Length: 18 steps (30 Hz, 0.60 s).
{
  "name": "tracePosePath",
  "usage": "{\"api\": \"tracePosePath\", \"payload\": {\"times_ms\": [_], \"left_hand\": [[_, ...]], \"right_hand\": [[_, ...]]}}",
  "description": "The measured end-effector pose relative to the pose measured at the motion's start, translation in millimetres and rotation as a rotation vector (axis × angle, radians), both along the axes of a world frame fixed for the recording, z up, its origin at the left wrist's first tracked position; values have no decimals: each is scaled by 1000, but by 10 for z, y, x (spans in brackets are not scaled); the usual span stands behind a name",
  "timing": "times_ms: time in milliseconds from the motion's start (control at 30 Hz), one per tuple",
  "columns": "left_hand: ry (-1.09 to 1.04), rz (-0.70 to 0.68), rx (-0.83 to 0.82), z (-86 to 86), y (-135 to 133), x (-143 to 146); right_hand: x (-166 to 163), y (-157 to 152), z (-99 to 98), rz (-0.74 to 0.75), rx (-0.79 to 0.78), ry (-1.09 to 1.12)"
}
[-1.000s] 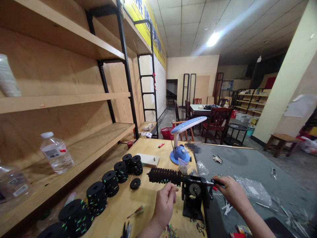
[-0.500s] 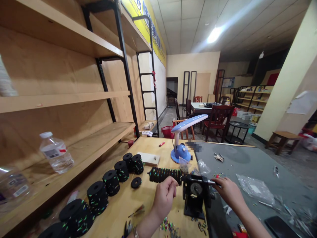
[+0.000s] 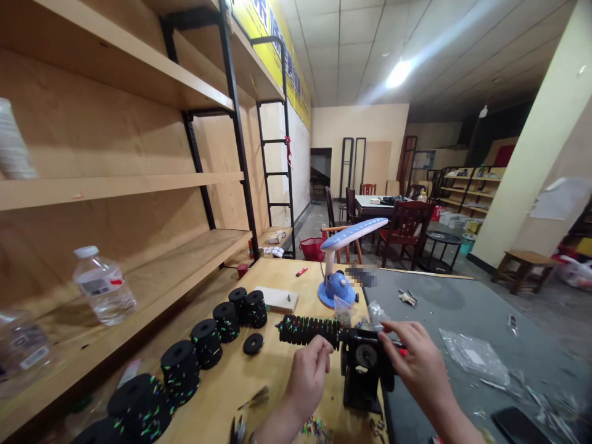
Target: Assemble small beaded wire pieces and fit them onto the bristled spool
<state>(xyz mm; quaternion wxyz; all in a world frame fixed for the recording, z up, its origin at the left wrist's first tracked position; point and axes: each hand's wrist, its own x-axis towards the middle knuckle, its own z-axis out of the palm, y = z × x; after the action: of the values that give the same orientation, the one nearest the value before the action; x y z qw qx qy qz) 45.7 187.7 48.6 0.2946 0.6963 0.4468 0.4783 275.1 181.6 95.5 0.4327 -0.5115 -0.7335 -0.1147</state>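
Observation:
A black hand-cranked winder stands on the wooden table. On its spindle sits a row of black foam discs with small green and coloured bits in their gaps. My left hand is closed in a pinch just below the right end of these discs; whatever its fingertips hold is too small to make out. My right hand is at the winder's right side, with fingers and thumb around the crank handle. Its red end shows between them; the rest is mostly hidden.
Several black foam spools line the table's left side, with a single foam disc beside them. A blue desk lamp stands behind the winder. A plastic bag and phone lie right. Wooden shelving borders the left.
My right hand has moved left and closer to the winder's body as the crank handle shifted. The left hand stays almost in place beneath the discs. The view has tilted slightly.

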Motion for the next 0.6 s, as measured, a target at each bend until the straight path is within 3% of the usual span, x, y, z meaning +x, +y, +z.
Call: {"api": "tracePosePath", "payload": {"times_ms": [67, 167, 400, 600], "left_hand": [[8, -1, -5, 21, -17, 0], [41, -28, 0, 93, -75, -42], [139, 6, 188, 387, -230, -308], [252, 105, 427, 685, -8, -324]], "right_hand": [[-223, -97, 69, 90, 41, 0], [-465, -243, -13, 183, 42, 38], [-631, -457, -689, 215, -182, 74], [-678, -503, -1095, 240, -241, -30]]}}
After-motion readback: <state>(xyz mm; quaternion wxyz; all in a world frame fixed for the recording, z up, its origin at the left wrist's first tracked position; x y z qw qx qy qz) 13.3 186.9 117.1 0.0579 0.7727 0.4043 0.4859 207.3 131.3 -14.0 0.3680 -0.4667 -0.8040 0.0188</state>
